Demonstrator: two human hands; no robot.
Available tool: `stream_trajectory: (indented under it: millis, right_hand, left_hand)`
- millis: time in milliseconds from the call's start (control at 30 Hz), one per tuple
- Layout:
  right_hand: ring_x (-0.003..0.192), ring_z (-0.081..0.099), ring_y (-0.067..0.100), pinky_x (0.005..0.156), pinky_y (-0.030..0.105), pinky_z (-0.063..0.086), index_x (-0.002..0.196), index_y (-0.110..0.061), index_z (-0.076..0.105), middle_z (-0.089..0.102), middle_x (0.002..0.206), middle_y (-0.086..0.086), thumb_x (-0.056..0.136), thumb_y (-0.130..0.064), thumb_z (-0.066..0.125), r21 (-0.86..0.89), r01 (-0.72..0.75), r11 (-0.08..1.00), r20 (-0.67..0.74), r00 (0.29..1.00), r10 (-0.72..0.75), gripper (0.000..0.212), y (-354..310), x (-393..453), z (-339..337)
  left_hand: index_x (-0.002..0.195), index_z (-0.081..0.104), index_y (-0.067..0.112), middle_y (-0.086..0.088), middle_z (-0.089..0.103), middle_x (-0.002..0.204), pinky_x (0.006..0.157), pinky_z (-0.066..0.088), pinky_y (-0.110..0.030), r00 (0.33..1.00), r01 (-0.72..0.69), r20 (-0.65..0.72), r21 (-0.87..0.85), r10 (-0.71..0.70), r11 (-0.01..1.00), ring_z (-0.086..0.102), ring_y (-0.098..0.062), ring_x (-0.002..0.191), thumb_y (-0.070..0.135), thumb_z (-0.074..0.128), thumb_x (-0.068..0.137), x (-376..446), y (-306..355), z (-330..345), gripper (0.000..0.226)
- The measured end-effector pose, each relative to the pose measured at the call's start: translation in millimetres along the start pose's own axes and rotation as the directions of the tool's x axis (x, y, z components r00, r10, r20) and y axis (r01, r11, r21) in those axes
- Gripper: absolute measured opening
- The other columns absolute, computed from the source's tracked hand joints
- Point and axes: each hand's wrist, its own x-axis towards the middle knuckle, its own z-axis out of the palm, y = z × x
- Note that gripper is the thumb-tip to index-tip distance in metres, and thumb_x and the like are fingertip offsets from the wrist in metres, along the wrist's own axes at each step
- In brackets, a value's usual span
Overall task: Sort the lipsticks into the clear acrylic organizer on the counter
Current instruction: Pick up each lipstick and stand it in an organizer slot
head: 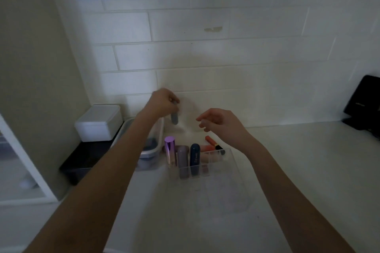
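Step in hand, as I read it: carrying one more tube to the rack. Left hand (164, 101) pinches a small grey rounded lipstick tube (174, 118) by its top end; the tube hangs upright, in the air, at 11 o'clock from the clear acrylic organizer with slotted compartments (213, 172) on the white matte counter (287, 170). Right hand (218, 122) hovers at 12 o'clock above the organizer, fingers loosely spread, holding nothing.

Already upright in the near-left slots: glossy metallic purple tube (170, 151), matte mauve tube (183, 160), navy capsule-shaped tube (195, 156). Pink and coral tubes (211, 146) lie flat at the organizer's 12 o'clock edge; in or behind it, can't tell.

Next move likely calls for lowering the grey tube vertically into a free slot. Walls are transparent and hard to see in the dim light.
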Motion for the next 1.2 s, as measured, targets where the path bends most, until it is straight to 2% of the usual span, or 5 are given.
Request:
stream_trajectory:
  millis: [133,333,533,867,1200]
  right_hand:
    - [0.077,0.067,0.02,0.078,0.038,0.057,0.096,-0.018,0.069,0.07,0.087,0.005,0.085,-0.016,0.067,0.019,0.068,0.997,-0.052,0.996,-0.067,0.012,-11.7,-3.3,-0.8]
    - [0.077,0.068,0.019,0.069,0.027,0.057,0.113,-0.019,0.057,0.068,0.094,0.009,0.081,-0.003,0.069,0.238,0.12,0.964,0.024,0.991,-0.13,0.038,-44.7,-19.3,1.6]
    - [0.077,0.07,0.024,0.066,0.031,0.06,0.12,-0.032,0.05,0.064,0.104,0.0,0.075,-0.002,0.074,0.15,0.205,0.967,0.029,0.977,-0.212,0.059,-54.3,-41.7,2.1]
    - [0.083,0.071,0.025,0.077,0.038,0.06,0.124,-0.01,0.052,0.067,0.101,0.017,0.095,-0.014,0.053,0.438,0.019,0.899,0.023,0.999,-0.032,0.03,-43.0,-65.9,-18.9]
    - [0.055,0.065,0.013,0.056,0.026,0.055,0.087,0.002,0.069,0.07,0.075,0.011,0.087,-0.032,0.063,0.233,0.013,0.972,-0.143,0.989,0.021,0.034,-32.5,-63.9,-21.7]
  left_hand:
    - [0.102,0.067,0.013,-0.004,0.07,0.091,0.076,0.053,-0.021,0.995,-0.08,0.018,-0.429,0.097,0.9,0.065,-0.013,0.083,0.01,0.078,0.073,-40.6,15.3,-33.1,0.031]
    - [0.108,0.068,0.014,-0.008,0.074,0.097,0.085,0.056,-0.028,0.958,-0.124,0.138,-0.594,0.252,0.795,0.07,-0.019,0.093,-0.005,0.068,0.078,-78.0,27.6,-44.7,0.035]
    - [0.116,0.058,0.016,-0.005,0.075,0.095,0.078,0.056,-0.024,0.924,-0.117,0.186,-0.695,0.335,0.71,0.071,-0.018,0.093,-0.014,0.06,0.08,-103.5,39.5,-36.1,0.046]
    - [0.131,0.052,0.012,-0.003,0.066,0.119,0.089,0.052,-0.021,0.896,-0.241,0.195,-0.539,0.398,0.807,0.065,-0.005,0.104,-0.001,0.072,0.075,-130.0,42.2,-10.7,0.061]
    - [0.107,0.071,0.016,-0.001,0.075,0.099,0.076,0.046,-0.006,0.884,-0.455,0.153,0.068,0.442,0.888,0.066,-0.005,0.082,0.021,0.076,0.075,-143.7,45.0,0.5,0.033]
